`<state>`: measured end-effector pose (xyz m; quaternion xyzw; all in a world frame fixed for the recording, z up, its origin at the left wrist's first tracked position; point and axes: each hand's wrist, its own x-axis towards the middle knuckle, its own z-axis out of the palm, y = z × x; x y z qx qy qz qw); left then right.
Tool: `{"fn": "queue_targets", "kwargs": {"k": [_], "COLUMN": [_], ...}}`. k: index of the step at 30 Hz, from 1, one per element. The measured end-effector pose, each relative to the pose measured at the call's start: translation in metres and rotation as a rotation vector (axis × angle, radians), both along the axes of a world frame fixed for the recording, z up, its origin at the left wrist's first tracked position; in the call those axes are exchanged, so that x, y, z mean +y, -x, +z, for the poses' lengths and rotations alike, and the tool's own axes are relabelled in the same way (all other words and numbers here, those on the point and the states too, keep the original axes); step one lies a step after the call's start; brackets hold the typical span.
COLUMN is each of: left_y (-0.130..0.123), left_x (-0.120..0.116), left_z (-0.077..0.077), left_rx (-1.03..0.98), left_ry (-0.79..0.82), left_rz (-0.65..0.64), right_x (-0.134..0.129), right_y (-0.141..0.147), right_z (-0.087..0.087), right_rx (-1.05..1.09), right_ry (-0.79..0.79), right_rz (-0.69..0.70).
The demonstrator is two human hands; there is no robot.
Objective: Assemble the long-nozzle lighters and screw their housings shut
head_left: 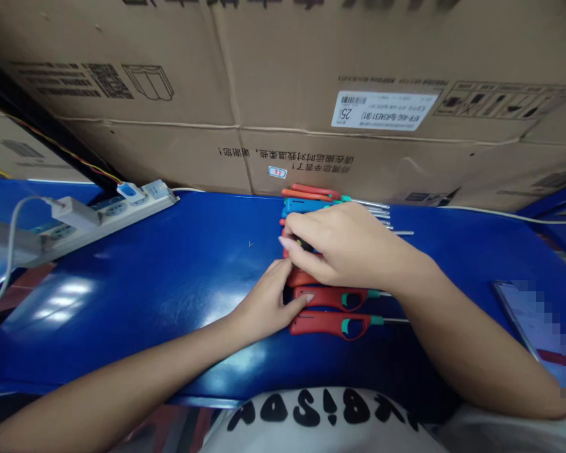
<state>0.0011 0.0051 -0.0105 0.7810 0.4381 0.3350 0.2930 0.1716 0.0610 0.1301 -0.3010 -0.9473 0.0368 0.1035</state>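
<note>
- Across the middle of the tabletop (pixel 193 251), far edge toward near edge: red lighters (pixel 317 322) and a blue lighter (pixel 299 206), in a row.
- Over the row: right hand (pixel 344 245), fingers curled, grip hidden.
- Just beside: left hand (pixel 261 302), thumb on red handle, grasp unclear.

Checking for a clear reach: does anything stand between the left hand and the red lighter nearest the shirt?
Nothing visible does. The left hand is right beside that red lighter, at its handle end; the thumb lies over the next lighter.
</note>
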Motion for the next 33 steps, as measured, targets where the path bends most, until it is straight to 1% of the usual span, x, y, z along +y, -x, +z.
{"fn": "queue_targets", "kwargs": {"k": [3,4,7,11,13,15,19,22,26,29,33], "left_y": [0.004,0.006,0.009,0.014,0.017,0.020,0.025,0.028,0.030,0.031,0.031], "left_x": [0.002,0.003,0.003,0.004,0.006,0.010,0.018,0.022,0.023,0.023,0.024], "left_z": [0.001,0.001,0.004,0.009,0.011,0.014,0.016,0.016,0.017,0.017,0.015], "left_rx": [-0.038,-0.046,-0.054,-0.036,-0.056,-0.097,-0.106,-0.069,-0.013,0.028,0.044], "left_ry": [0.086,0.108,0.145,0.122,0.097,0.106,0.146,0.128,0.070,0.004,-0.027], "left_rz": [0.000,-0.006,-0.045,-0.077,-0.073,-0.085,-0.089,-0.091,-0.111,-0.133,-0.143], "right_x": [0.001,0.002,0.004,0.006,0.006,0.006,0.006,0.005,0.003,0.003,0.004], "right_y": [-0.002,-0.002,-0.001,0.001,0.001,0.000,-0.001,-0.002,-0.002,-0.003,-0.004], "right_z": [0.001,0.001,0.002,0.006,0.007,0.007,0.004,0.002,0.000,0.001,0.002], "right_rx": [0.051,0.054,-0.001,0.003,-0.026,-0.056,0.024,0.002,0.047,0.015,0.038], "right_ry": [0.046,0.049,0.028,0.035,0.035,0.036,0.034,0.047,0.020,0.017,0.027], "right_rz": [0.081,0.083,0.023,0.022,-0.015,-0.037,0.026,0.002,0.045,0.040,0.087]}}
